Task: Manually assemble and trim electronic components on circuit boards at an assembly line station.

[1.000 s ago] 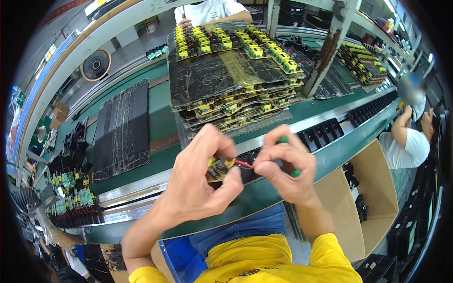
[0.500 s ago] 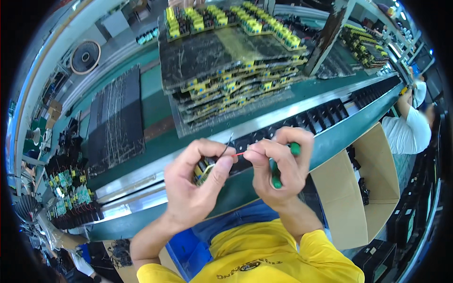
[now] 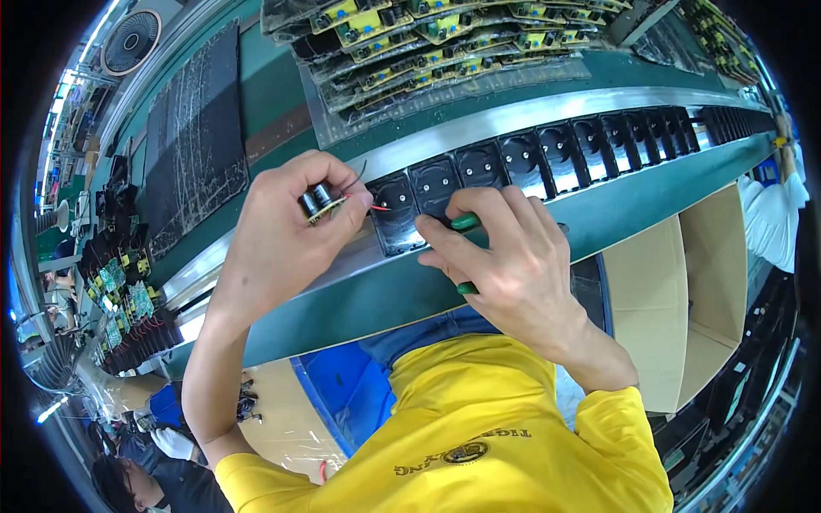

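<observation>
My left hand [image 3: 286, 227] is closed on a small circuit board [image 3: 325, 208] with dark cylindrical capacitors. A red wire [image 3: 380, 208] sticks out past its fingertips toward a black plastic case, and a dark wire [image 3: 362, 173] points upward. My right hand [image 3: 522, 256] is closed around a hand tool with green handles [image 3: 465, 222]; the palm hides the tool's head, so its kind cannot be told. The right fingertips are low over the row of open black plastic cases [image 3: 523, 164], each with metal pins inside. The two hands are apart.
A layered stack of circuit boards [image 3: 445, 64] stands beyond the metal rail. A scuffed black mat [image 3: 195, 137] lies to its left. More boards with red wires [image 3: 128, 295] are at far left. An open cardboard box [image 3: 646, 308] is at right. Other people are at both edges.
Both hands have moved apart; the right no longer pinches the red wire and now reaches over the cases. The view has shifted, showing more of the case row.
</observation>
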A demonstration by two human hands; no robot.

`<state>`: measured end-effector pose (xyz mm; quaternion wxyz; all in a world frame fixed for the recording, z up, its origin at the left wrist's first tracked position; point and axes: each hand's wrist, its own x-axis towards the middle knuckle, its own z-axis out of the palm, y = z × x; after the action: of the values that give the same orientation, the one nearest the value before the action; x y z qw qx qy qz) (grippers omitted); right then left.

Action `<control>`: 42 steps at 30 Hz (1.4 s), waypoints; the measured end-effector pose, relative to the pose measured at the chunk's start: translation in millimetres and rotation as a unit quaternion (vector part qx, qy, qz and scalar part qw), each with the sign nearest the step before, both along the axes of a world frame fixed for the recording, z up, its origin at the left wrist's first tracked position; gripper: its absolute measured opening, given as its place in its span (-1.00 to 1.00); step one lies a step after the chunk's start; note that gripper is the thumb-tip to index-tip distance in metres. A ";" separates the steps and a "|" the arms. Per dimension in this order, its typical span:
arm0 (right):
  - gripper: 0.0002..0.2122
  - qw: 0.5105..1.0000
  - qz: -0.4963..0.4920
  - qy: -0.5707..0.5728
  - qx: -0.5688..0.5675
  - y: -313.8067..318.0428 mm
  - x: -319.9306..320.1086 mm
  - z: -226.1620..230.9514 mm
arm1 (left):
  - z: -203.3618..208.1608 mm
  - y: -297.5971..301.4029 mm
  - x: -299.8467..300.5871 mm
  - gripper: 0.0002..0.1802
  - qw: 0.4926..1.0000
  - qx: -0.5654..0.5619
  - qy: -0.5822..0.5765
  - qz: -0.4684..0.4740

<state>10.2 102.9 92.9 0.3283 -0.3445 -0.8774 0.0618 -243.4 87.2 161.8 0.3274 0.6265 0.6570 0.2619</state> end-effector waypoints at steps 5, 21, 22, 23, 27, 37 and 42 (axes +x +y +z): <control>-0.71 1.000 -0.003 -0.002 0.016 1.6 -3.9 -9.5 | -10.6 1.9 -4.1 -0.93 1.000 0.012 0.024 0.009; -0.71 1.000 0.003 -0.005 0.002 1.3 -2.1 -11.8 | -19.1 3.6 -7.2 -0.93 0.999 0.034 0.033 -0.013; -0.71 1.000 0.003 -0.005 0.001 1.3 -2.0 -11.8 | -19.2 3.6 -7.2 -0.92 0.999 0.034 0.033 -0.014; -0.71 1.000 0.003 -0.005 0.000 1.2 -1.9 -11.7 | -19.3 3.5 -7.1 -0.92 0.999 0.035 0.034 -0.015; -0.71 1.000 0.002 -0.008 -0.001 0.7 -1.9 -11.9 | -19.1 3.7 -5.8 -0.92 0.999 0.029 0.036 -0.018; -0.54 0.977 0.064 0.127 -0.157 5.6 -3.3 27.1 | -21.7 2.7 -3.4 -0.90 0.994 0.061 0.052 -0.070; -0.68 0.776 0.156 0.435 -0.430 22.6 -27.1 52.0 | -28.3 -0.5 -17.1 -0.86 0.976 0.128 0.095 -0.151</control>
<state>-16.9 125.5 144.9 0.4787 -0.2443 -0.5647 0.6263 -260.5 86.7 133.5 0.2165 0.7773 0.5437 0.2310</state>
